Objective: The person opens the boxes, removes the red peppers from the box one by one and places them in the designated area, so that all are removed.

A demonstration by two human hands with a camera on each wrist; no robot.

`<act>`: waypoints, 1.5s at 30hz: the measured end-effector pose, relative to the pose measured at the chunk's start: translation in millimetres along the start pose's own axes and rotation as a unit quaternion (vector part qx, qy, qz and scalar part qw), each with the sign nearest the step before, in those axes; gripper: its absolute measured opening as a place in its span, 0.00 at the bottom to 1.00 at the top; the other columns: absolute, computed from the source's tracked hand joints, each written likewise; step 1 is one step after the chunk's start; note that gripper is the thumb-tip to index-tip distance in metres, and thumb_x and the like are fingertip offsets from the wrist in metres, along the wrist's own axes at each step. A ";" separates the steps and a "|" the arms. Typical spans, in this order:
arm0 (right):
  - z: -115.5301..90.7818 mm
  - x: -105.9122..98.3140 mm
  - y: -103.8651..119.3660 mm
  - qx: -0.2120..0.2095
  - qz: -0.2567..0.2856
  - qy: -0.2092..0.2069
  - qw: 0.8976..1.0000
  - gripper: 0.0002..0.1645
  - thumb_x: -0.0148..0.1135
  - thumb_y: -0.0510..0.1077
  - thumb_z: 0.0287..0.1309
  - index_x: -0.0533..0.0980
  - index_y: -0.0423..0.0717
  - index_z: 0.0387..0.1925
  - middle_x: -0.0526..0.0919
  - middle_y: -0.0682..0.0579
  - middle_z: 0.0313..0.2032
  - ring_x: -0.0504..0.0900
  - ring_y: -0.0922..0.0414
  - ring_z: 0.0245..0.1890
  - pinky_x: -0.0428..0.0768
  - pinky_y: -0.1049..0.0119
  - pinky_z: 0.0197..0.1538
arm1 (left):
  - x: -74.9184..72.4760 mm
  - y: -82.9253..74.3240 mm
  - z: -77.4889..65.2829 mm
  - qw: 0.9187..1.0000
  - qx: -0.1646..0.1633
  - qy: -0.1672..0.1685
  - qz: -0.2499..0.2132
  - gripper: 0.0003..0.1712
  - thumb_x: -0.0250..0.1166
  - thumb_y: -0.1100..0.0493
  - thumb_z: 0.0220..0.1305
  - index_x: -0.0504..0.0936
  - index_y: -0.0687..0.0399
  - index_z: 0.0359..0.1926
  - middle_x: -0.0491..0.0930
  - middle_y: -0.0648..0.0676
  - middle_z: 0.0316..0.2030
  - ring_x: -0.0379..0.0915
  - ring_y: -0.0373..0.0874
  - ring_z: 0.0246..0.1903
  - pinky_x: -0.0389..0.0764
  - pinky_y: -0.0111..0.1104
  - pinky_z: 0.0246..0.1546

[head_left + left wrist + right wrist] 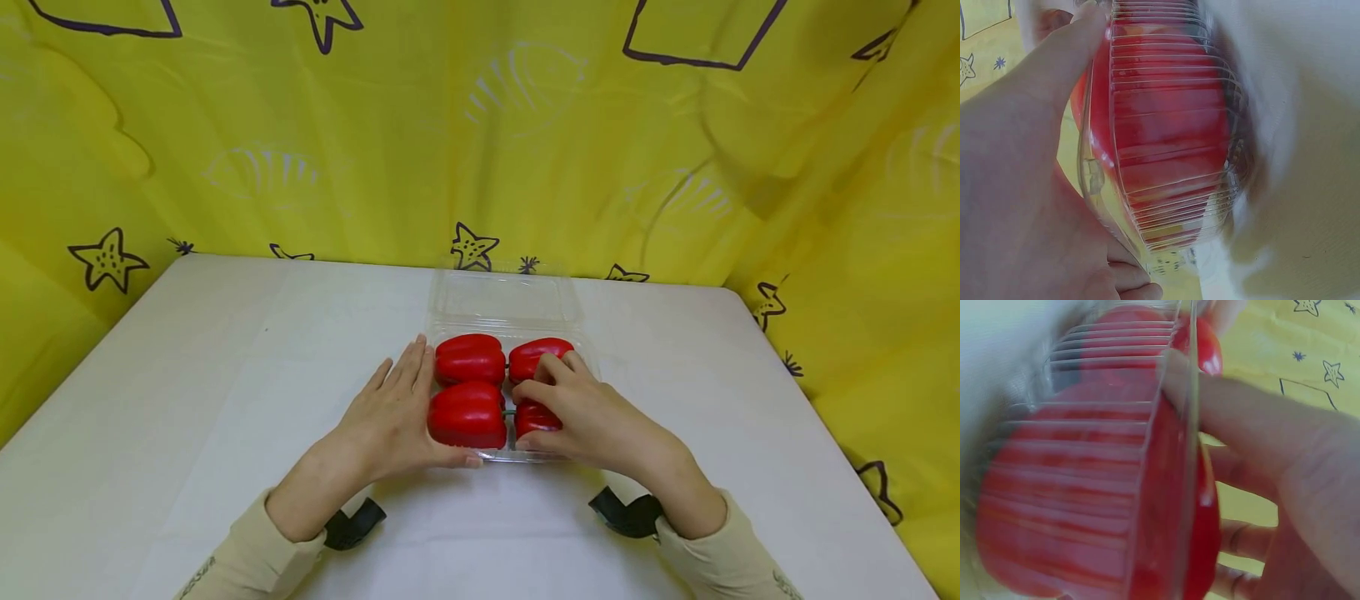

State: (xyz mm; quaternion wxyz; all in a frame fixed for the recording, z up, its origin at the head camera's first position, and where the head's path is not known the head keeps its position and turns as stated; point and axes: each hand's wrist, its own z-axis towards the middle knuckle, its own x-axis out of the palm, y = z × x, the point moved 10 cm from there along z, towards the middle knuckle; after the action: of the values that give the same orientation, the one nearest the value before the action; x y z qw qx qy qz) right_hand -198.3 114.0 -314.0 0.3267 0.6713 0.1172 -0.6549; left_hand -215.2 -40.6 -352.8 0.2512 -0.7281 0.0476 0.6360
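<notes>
Several red bell peppers fill a clear plastic clamshell box (495, 456), two on the left and two on the right. My left hand (390, 417) rests along the box's left side, fingers straight, thumb stretched along the front rim. With curled fingers and thumb, my right hand (592, 412) grips the front right bell pepper (532, 419), which it partly hides. Its knuckles also cover part of the back right bell pepper (534, 353). The front left bell pepper (467, 417) shows a green stem pointing right. Behind it lies the back left bell pepper (469, 360).
The box's clear lid (506, 297) stands open, folded back towards the far table edge. A white cloth covers the table (300, 333). Yellow curtains (405, 150) with starfish and fish drawings enclose the back and sides.
</notes>
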 end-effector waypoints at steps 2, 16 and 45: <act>0.7 -1.0 -0.6 -0.001 -0.002 -0.007 1.000 0.24 0.76 0.54 0.49 0.82 0.54 0.48 0.74 0.55 0.44 0.66 0.55 0.52 0.81 0.67 0.37 | -0.1 0.1 -0.1 1.000 0.000 0.000 0.000 0.78 0.65 0.17 0.40 0.46 0.64 0.77 0.43 0.61 0.79 0.41 0.57 0.78 0.52 0.55 0.75; 2.1 -7.7 -12.7 0.018 0.054 -0.024 0.998 0.20 0.69 0.46 0.47 0.77 0.57 0.45 0.77 0.59 0.49 0.68 0.56 0.56 0.83 0.63 0.44 | -0.4 -0.2 -0.8 1.000 0.002 0.000 0.001 0.79 0.65 0.17 0.40 0.45 0.64 0.77 0.43 0.62 0.79 0.41 0.57 0.78 0.52 0.54 0.76; -0.7 -18.3 -16.7 0.012 0.060 -0.023 0.998 0.22 0.65 0.47 0.56 0.80 0.49 0.53 0.83 0.56 0.51 0.75 0.54 0.56 0.81 0.53 0.55 | -1.8 -1.5 -1.3 1.000 0.003 -0.005 -0.002 0.79 0.67 0.18 0.39 0.47 0.64 0.77 0.45 0.62 0.78 0.44 0.58 0.78 0.56 0.54 0.74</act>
State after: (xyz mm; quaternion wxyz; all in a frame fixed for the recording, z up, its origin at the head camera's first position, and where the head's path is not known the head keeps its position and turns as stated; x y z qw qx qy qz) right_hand -209.5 132.1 -301.3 0.3602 0.6660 0.0612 -0.6503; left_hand -213.8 -40.3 -350.6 0.2547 -0.7241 0.0469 0.6392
